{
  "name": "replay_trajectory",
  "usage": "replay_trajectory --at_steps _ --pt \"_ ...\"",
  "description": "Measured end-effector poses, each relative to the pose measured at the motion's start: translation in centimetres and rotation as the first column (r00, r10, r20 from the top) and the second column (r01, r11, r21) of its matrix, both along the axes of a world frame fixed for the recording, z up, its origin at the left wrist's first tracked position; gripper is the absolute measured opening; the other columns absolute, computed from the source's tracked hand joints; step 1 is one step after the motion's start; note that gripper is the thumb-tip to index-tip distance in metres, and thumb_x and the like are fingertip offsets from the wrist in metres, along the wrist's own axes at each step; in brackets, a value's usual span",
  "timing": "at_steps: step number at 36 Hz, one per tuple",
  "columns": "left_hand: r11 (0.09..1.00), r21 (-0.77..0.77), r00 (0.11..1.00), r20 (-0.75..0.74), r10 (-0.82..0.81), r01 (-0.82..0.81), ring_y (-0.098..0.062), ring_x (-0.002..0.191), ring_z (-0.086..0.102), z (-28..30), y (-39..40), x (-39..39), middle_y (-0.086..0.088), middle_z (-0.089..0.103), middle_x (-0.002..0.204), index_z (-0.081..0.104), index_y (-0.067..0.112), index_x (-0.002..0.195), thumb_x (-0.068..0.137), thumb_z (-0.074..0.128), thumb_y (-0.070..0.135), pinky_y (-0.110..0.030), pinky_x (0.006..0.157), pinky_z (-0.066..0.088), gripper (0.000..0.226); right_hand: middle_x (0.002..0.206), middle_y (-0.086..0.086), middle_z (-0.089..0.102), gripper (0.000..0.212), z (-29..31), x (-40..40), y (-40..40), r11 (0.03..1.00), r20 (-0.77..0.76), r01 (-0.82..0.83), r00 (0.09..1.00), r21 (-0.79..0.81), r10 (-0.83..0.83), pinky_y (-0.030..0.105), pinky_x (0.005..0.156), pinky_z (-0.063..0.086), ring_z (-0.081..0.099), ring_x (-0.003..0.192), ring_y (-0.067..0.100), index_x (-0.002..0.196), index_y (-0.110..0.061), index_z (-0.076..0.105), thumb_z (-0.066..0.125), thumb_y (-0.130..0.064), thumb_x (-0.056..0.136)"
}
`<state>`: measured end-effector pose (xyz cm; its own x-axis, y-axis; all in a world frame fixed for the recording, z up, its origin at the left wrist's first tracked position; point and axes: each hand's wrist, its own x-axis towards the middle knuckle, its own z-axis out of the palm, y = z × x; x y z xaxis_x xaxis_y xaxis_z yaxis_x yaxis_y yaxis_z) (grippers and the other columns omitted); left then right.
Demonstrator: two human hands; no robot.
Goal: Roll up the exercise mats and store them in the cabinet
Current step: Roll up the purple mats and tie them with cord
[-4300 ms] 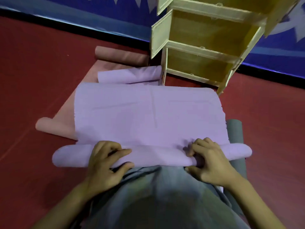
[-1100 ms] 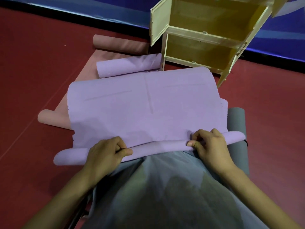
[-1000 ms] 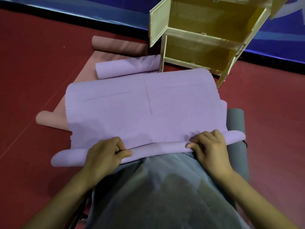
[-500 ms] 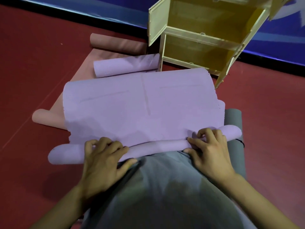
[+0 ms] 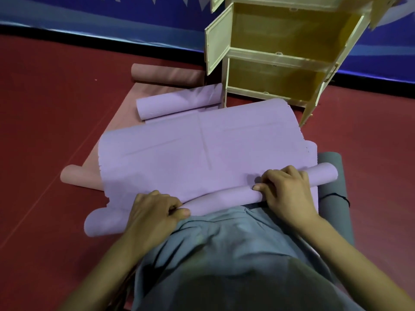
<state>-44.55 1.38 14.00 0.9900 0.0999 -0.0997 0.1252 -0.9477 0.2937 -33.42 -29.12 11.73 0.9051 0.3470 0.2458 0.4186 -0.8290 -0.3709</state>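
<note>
Red flooring (image 5: 56, 108) is filling the frame, bounded at the far side by a blue wall banner (image 5: 112, 19) whose upper part is running out of view. I am seeing the purple mat (image 5: 202, 153) lying across the floor in front of the person, its near edge already wound into a roll (image 5: 224, 196) that is sitting just ahead of the grey shirt (image 5: 224, 254).

The left hand (image 5: 155, 216) is gripping the roll near its left end, fingers curled over the top and thumb pressing the near side. The right hand (image 5: 289, 189) is gripping the roll toward its right end in the same manner. The fingertips of both hands are tucking behind the roll, so I cannot make out their contact with the flat sheet.

The far end of the purple mat is curling into a second, smaller roll (image 5: 179, 102) touching the cabinet's corner. A pink mat (image 5: 121, 122) is lying beneath the purple one and is mostly covered; only its rolled ends (image 5: 166, 74) and a left strip are showing. A grey rolled mat (image 5: 334, 198) is resting just beside the right forearm, its near end hidden behind the arm.

The cabinet (image 5: 280, 55) is standing open, two empty compartments showing; its top is being cropped by the frame edge.
</note>
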Motion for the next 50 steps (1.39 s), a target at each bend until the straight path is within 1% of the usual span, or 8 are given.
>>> replay_trajectory --at_steps 10,14,18,25,31,37,43,50 --pt "0.990 -0.047 0.990 -0.038 0.133 -0.135 0.000 0.067 0.052 0.8 -0.8 0.1 0.016 0.063 0.064 0.069 0.031 0.080 0.084 0.068 0.054 -0.009 0.062 0.028 0.023 0.099 -0.012 0.075 0.032 -0.2 -2.0 -1.4 0.998 0.053 -0.057 0.997 0.025 0.055 0.052 0.099 0.040 0.060 0.110 0.028 0.094 -0.022 0.077 0.073 -0.052 0.083" --pt "0.941 -0.258 0.970 -0.162 0.183 -0.221 -0.003 0.073 0.060 0.9 0.2 0.8 0.019 0.067 0.067 0.059 0.029 0.083 0.080 0.075 0.052 -0.031 0.075 0.049 0.029 0.119 -0.007 0.072 0.042 -0.3 -2.7 -1.6 0.996 0.081 -0.087 0.993 -0.026 0.088 0.060 0.104 0.036 0.055 0.122 0.036 0.098 -0.017 0.077 0.081 -0.051 0.073" --pt "0.922 -0.303 0.956 -0.236 0.173 -0.242 -0.004 0.058 0.050 1.0 0.6 1.5 0.016 0.058 0.056 0.058 0.022 0.074 0.079 0.078 0.050 -0.034 0.073 0.049 0.035 0.119 0.001 0.069 0.038 -0.5 -2.4 -1.2 0.997 0.081 -0.067 0.994 -0.035 0.069 0.058 0.104 0.038 0.051 0.124 0.041 0.099 -0.015 0.076 0.082 -0.042 0.073" --pt "0.945 -0.238 0.971 -0.133 0.199 -0.226 -0.010 0.075 0.057 0.8 -0.3 0.6 0.011 0.061 0.069 0.059 0.026 0.074 0.074 0.062 0.062 -0.037 0.075 0.050 0.036 0.105 -0.003 0.068 0.020 -0.9 -1.4 -0.9 0.997 0.143 -0.077 0.987 -0.019 0.079 0.051 0.097 0.043 0.055 0.115 0.040 0.092 -0.017 0.077 0.066 -0.034 0.088" --pt "0.981 0.195 0.969 0.244 -0.033 -0.016 -0.021 0.080 0.051 -0.7 -1.9 -1.4 0.012 0.051 0.079 0.059 0.027 0.065 0.082 0.054 0.047 -0.038 0.068 0.038 0.027 0.101 -0.010 0.073 0.028 -0.2 -0.3 -0.4 0.999 0.074 -0.046 0.996 -0.026 0.048 0.056 0.099 0.040 0.056 0.117 0.036 0.076 -0.020 0.075 0.060 -0.041 0.089" --pt "0.968 0.248 0.953 0.288 -0.093 0.020 -0.023 0.082 0.055 0.1 -2.1 -1.6 0.012 0.061 0.089 0.067 0.026 0.063 0.087 0.047 0.043 -0.040 0.069 0.039 0.036 0.112 -0.010 0.072 0.046 0.2 -0.8 -1.1 0.984 0.051 -0.101 0.993 -0.147 0.110 0.064 0.102 0.036 0.053 0.122 0.037 0.076 -0.023 0.076 0.071 -0.068 0.071" --pt "0.958 0.286 0.960 0.259 -0.102 0.024 -0.033 0.107 0.052 0.4 -2.7 -1.9 -0.003 0.064 0.135 0.075 0.017 0.062 0.087 0.057 0.043 -0.044 0.086 0.037 0.040 0.122 0.005 0.067 0.031 0.2 -1.4 0.2 0.981 0.137 -0.061 0.987 -0.183 0.087 0.060 0.107 0.036 0.049 0.125 0.044 0.076 -0.012 0.074 0.075 -0.043 0.074" --pt "0.957 0.289 0.980 0.193 -0.040 -0.018 -0.032 0.104 0.046 0.5 -2.5 -2.4 -0.005 0.057 0.122 0.075 0.018 0.081 0.066 0.088 0.052 -0.043 0.092 0.034 0.040 0.119 0.010 0.068 0.026 -0.8 -0.8 1.0 0.981 0.194 -0.017 0.979 -0.193 0.055 0.059 0.105 0.038 0.050 0.125 0.046 0.083 -0.006 0.076 0.068 -0.031 0.081"
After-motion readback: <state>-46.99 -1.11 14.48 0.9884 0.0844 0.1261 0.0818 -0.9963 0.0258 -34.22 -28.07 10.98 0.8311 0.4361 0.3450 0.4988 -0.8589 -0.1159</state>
